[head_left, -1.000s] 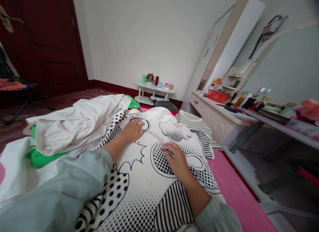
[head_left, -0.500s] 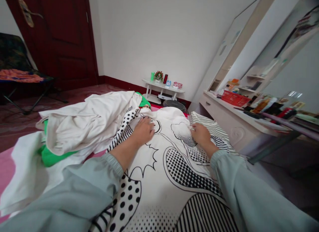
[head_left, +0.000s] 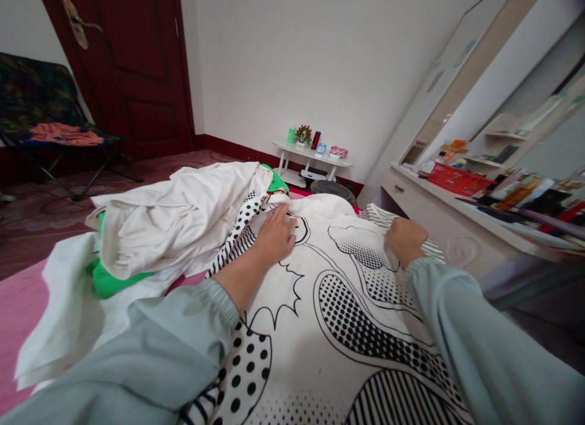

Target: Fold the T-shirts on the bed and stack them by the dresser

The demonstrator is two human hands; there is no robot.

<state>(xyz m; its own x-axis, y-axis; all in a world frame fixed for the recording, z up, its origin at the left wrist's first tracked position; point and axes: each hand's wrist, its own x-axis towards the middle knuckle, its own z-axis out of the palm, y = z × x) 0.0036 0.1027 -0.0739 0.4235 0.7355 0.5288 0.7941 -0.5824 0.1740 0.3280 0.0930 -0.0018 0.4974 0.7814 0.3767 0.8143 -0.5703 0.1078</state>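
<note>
A white cloth with black dots, stripes and cartoon outlines (head_left: pixel 315 315), perhaps a garment, lies spread in front of me on the bed. My left hand (head_left: pixel 276 235) rests flat near its far left part, palm down, fingers stretched out. At the cloth's far right side my right hand (head_left: pixel 406 239) is closed on the fabric; its fingertips are partly hidden. Beyond that hand a finely striped part (head_left: pixel 381 217) sticks out. To the left lies a heap of off-white clothing (head_left: pixel 183 215) with green fabric (head_left: pixel 116 279) showing beneath it.
Pink bedding (head_left: pixel 22 315) shows at the left. A white dresser (head_left: pixel 457 239) with a red basket (head_left: pixel 459 180) and several bottles stands close on the right. Further off are a low white table (head_left: pixel 292 150), a folding chair (head_left: pixel 41 102) and a dark red door (head_left: pixel 123 66).
My right hand has moved right, away from my left hand, to the outer side of the printed cloth. My left hand stays flat in place. The view has shifted slightly left.
</note>
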